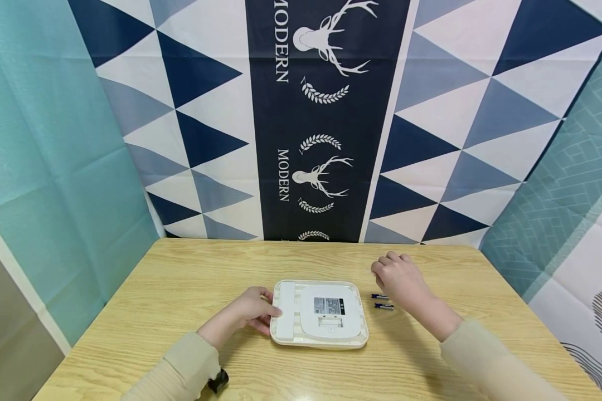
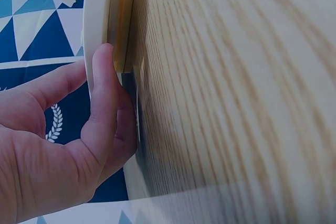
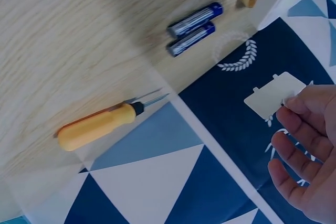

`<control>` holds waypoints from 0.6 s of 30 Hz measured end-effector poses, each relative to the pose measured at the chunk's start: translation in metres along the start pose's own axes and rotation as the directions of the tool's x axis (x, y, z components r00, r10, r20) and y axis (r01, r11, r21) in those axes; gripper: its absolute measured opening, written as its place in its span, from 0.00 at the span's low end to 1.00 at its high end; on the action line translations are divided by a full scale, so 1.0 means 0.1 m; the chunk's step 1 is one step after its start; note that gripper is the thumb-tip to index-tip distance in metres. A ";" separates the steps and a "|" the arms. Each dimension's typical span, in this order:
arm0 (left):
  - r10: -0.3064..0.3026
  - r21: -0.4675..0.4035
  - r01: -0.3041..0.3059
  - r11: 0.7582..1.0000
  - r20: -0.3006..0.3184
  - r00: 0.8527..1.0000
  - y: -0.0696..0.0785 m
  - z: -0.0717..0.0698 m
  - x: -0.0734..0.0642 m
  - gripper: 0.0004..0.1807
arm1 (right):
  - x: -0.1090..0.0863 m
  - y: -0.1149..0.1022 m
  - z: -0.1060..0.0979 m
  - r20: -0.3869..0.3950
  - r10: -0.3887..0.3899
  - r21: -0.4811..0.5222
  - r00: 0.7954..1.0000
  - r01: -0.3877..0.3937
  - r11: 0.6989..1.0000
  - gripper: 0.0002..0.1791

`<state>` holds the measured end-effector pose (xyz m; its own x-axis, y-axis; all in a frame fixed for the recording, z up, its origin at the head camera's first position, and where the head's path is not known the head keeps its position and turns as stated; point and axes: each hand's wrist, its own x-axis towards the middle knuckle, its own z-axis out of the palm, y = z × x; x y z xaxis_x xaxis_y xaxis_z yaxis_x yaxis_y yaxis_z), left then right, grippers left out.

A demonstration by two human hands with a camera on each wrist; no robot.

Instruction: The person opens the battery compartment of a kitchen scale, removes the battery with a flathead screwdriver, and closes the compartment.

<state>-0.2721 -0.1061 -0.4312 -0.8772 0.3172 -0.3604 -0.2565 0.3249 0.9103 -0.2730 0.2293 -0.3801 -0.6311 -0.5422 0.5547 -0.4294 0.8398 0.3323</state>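
A flat white device [image 1: 331, 311] with rounded corners lies underside up on the table, showing a label and a small uncovered battery compartment [image 1: 330, 322]. My left hand [image 1: 251, 309] grips its left edge, thumb on the upturned side and fingers along the rim. Off to the right and raised, my right hand [image 1: 398, 278] pinches a small off-white battery cover [image 3: 275, 95] with two little tabs, between thumb and index finger. That cover is hidden in the head view. Two blue batteries [image 3: 194, 29] lie side by side between the device and my right arm.
A screwdriver [image 3: 100, 127] with a yellow handle lies on the wooden table [image 1: 180, 278] beyond the batteries; the head view does not show it. Patterned cloth [image 1: 316, 122] hangs behind the table's back edge. A black object [image 1: 218, 381] sits by my left sleeve.
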 end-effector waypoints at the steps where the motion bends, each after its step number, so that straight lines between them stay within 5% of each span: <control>1: -0.002 -0.001 0.002 1.000 -0.001 1.000 0.00 0.00 0.00 0.25 | 0.00 -0.01 -0.01 -0.006 -0.002 0.003 1.000 0.002 1.000 0.03; 10: -0.009 -0.002 0.009 1.000 -0.008 1.000 0.00 0.00 0.01 0.25 | 0.04 -0.12 -0.12 -0.062 -0.030 0.024 0.998 0.032 0.999 0.04; 18: 0.003 0.005 -0.003 1.000 0.006 1.000 0.00 0.00 0.00 0.24 | 0.08 -0.28 -0.24 -0.035 -0.032 0.052 0.999 0.034 0.998 0.06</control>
<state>-0.2717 -0.1059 -0.4312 -0.8757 0.3233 -0.3586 -0.2514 0.3287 0.9103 -0.2504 0.2019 -0.3671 -0.5942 -0.5672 0.5703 -0.4832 0.8185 0.3107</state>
